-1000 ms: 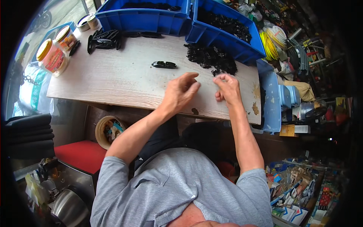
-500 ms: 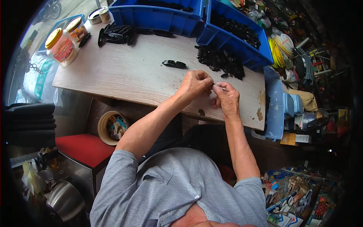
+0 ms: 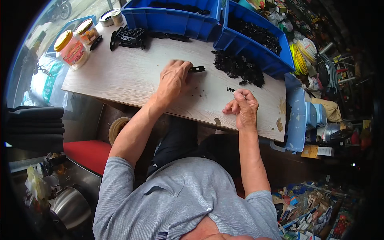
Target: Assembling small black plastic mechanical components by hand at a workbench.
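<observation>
My left hand (image 3: 174, 78) reaches over a long black plastic part (image 3: 197, 69) on the table, its fingers curled round the part's left end. The right end of that part sticks out past the fingertips; the thumb is mostly hidden. Between thumb and forefinger, my right hand (image 3: 245, 105) pinches a small, jagged black plastic piece (image 3: 231, 89) just above the tabletop. Beyond it lies a loose heap of similar small black pieces (image 3: 240, 69).
Two blue crates (image 3: 172, 25) (image 3: 256, 51) holding black pieces stand along the far edge of the table (image 3: 132, 76). Several long black parts (image 3: 129, 39) are piled at the far left, near a yellow-lidded jar (image 3: 72, 50). A light-blue bin (image 3: 297, 120) adjoins the right edge.
My hands have come apart. The left has moved left onto the long black part; the right stays nearly in place, the small piece now showing at its fingertips. The view has shifted slightly.
</observation>
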Available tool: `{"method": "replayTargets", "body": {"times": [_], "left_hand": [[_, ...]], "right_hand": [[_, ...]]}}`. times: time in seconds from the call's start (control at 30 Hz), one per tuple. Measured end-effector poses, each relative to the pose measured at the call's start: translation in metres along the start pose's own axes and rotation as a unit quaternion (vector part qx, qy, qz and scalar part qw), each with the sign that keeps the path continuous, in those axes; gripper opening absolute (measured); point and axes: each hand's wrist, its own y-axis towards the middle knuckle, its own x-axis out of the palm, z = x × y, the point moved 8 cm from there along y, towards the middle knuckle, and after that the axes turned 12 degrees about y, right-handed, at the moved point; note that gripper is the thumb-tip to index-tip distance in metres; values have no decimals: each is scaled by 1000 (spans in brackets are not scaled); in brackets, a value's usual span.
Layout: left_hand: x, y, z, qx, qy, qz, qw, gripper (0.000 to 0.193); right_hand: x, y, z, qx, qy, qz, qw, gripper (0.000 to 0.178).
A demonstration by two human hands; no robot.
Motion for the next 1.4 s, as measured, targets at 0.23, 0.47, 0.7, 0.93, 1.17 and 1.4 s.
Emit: {"method": "replayTargets", "body": {"times": [0.23, 0.47, 0.7, 0.93, 1.17, 1.4], "left_hand": [[34, -29, 56, -220, -531, -211, 791, 25], [42, -32, 86, -213, -594, -268, 728, 27], [38, -27, 87, -207, -614, -251, 719, 27], [44, -27, 80, -306, -573, -237, 722, 24], [46, -32, 73, -342, -616, -198, 682, 16], [42, -33, 79, -317, -631, -218, 674, 15]], "right_hand": [[-4, 3, 2, -29, 49, -50, 997, 11], [1, -2, 0, 9, 61, -60, 996, 10], [5, 0, 2, 44, 36, -65, 996, 13], [6, 2, 3, 54, 1, -48, 997, 14], [13, 1, -2, 83, -64, -46, 993, 23], [19, -2, -1, 51, -125, -68, 988, 37]]}}
